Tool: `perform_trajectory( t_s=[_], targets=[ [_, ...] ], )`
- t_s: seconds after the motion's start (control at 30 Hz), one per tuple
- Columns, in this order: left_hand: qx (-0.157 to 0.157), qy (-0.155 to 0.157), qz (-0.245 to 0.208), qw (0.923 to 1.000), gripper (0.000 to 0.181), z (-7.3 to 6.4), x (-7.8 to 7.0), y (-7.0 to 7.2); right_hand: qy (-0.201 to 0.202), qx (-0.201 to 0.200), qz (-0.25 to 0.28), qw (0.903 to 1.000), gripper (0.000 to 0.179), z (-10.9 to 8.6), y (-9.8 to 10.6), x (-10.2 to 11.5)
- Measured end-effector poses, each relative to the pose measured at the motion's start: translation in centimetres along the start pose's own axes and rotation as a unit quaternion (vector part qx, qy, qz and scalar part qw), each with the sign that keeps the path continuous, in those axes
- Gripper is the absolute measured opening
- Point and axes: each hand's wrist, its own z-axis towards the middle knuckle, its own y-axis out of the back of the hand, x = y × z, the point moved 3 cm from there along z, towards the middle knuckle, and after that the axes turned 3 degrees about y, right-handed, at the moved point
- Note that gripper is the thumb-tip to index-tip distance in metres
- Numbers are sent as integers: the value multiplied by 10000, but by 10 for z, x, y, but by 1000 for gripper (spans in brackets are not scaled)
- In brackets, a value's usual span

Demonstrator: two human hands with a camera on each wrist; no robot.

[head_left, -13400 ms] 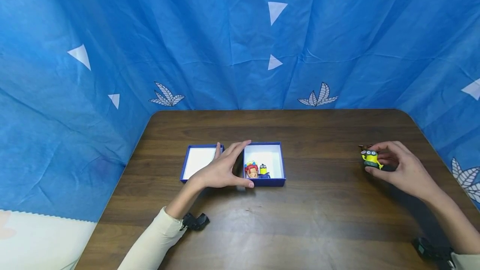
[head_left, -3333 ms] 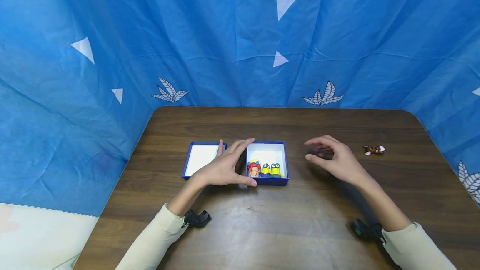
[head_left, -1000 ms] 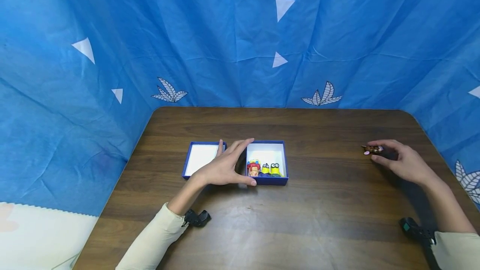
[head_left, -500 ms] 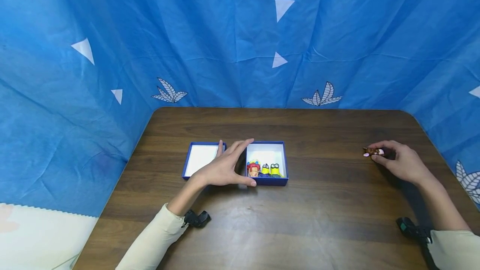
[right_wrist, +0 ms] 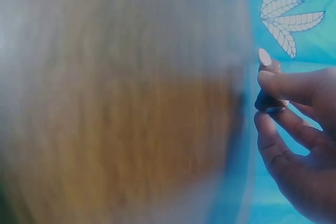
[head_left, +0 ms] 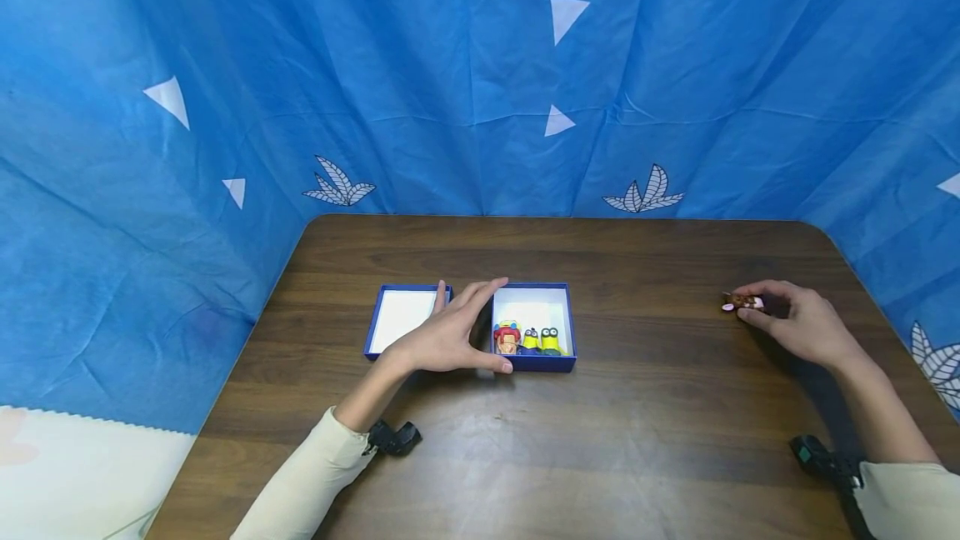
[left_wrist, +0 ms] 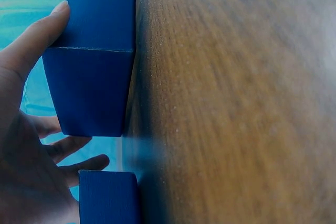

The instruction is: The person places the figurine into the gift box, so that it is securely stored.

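In the head view, my left hand (head_left: pixel 442 344) holds the left end of a blue box (head_left: pixel 542 364) with a white inside, thumb on the near wall and fingers toward the far one. The left wrist view shows the thumb against the blue box wall (left_wrist: pixel 100 19). Along its near side sit a red-and-tan figurine (head_left: pixel 507 338) and two yellow minion figurines (head_left: pixel 530 341). At the table's right, my right hand (head_left: pixel 806 327) pinches a small brown figurine (head_left: pixel 738 302) with pinkish ears between thumb and fingers. The right wrist view shows this brown figurine (right_wrist: pixel 269 100) partly hidden by the thumb.
A blue-rimmed lid (head_left: pixel 403 320) with a white inside lies left of the box, partly behind my left hand. The dark wooden table (head_left: pixel 637 440) ends at a blue patterned curtain (head_left: pixel 480 65) behind and at the sides. Each wrist wears a black camera.
Earlier my right hand held a yellow minion figurine, which now sits in the box. It has returned right and taken hold of the brown figurine. My left hand has stayed at the box.
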Motion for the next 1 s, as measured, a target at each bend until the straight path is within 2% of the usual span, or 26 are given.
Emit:
perform_trajectory(
  t_s=[0.53,0.7,1.0],
  targets=[
    [-11,7,18,10000,126,1,0,-1,47,-199,216,9996,25,2,1,16],
    [-6,14,-6,10000,126,0,0,-1,-93,-131,383,9991,23,1,0,18],
    [-14,26,1,10000,124,0,0,0,-383,-64,696,9968,30,0,-2,19]
  ],
)
